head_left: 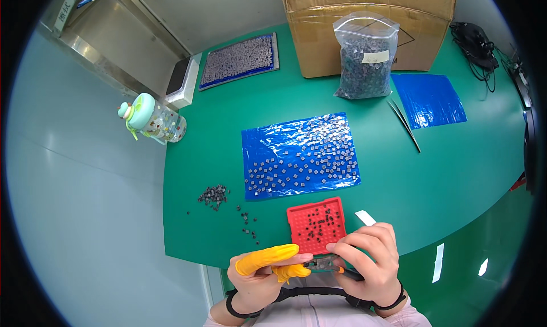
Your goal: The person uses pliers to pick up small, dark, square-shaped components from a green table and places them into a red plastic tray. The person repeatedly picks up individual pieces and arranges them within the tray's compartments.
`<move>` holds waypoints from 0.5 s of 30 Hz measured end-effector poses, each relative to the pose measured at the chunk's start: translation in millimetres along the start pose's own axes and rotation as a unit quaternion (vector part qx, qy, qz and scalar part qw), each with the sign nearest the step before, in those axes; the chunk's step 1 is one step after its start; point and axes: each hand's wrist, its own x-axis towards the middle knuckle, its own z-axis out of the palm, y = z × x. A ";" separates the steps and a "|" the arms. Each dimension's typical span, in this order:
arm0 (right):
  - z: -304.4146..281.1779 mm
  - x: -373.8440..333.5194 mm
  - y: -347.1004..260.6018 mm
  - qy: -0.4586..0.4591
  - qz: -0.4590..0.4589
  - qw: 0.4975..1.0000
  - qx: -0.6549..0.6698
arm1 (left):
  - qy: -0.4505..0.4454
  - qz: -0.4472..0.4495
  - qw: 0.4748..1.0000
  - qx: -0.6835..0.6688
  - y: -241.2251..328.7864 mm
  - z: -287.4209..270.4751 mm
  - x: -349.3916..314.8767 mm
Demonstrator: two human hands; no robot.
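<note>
Low in the view, close to my body, my two hands meet. My right hand is closed round a pair of small pliers with black and orange handles; their jaws point left. Yellow finger covers sit on fingers of my left hand, which pinch together right at the jaw tips. Whatever they hold there is too small and hidden to make out. Just beyond my hands lies a red dimpled tray with many small black pieces scattered over its right and middle part.
Beyond the tray, a blue sheet carries many small square parts. Dark pieces lie heaped at left. Farther off are a bottle, a filled tray, a zip bag, a carton, tweezers and another blue sheet.
</note>
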 end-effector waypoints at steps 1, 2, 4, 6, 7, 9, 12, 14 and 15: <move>0.2 -0.3 -0.2 0.000 -0.001 1.000 -0.003 | -0.004 0.009 1.000 0.014 0.0 -0.8 -0.6; 0.4 -0.3 -0.2 0.000 -0.002 1.000 -0.006 | -0.001 0.004 1.000 0.018 0.3 -1.1 -0.6; 0.8 -0.3 -0.6 -0.001 -0.002 1.000 -0.011 | 0.004 -0.005 1.000 0.026 1.8 -1.4 -0.5; 0.9 -0.9 -1.2 -0.001 0.000 1.000 -0.015 | -0.017 0.011 0.996 0.085 5.0 -3.8 2.1; 1.0 -1.8 -1.0 0.000 -0.002 1.000 -0.018 | -0.028 0.019 0.993 0.114 6.3 -4.5 3.4; 0.8 -2.9 -0.5 0.003 -0.007 1.000 -0.022 | -0.023 0.027 0.994 0.102 8.0 -2.8 4.2; -0.1 -2.1 -1.7 0.016 -0.011 1.000 -0.022 | -0.013 0.000 0.998 0.063 9.1 1.4 5.7; -0.4 -2.4 -2.2 0.025 -0.012 0.999 -0.029 | -0.029 -0.025 0.997 0.067 6.1 -1.7 4.2; -0.6 -2.8 -2.1 0.029 -0.013 0.999 -0.033 | -0.049 -0.033 0.995 0.086 0.4 -8.9 1.1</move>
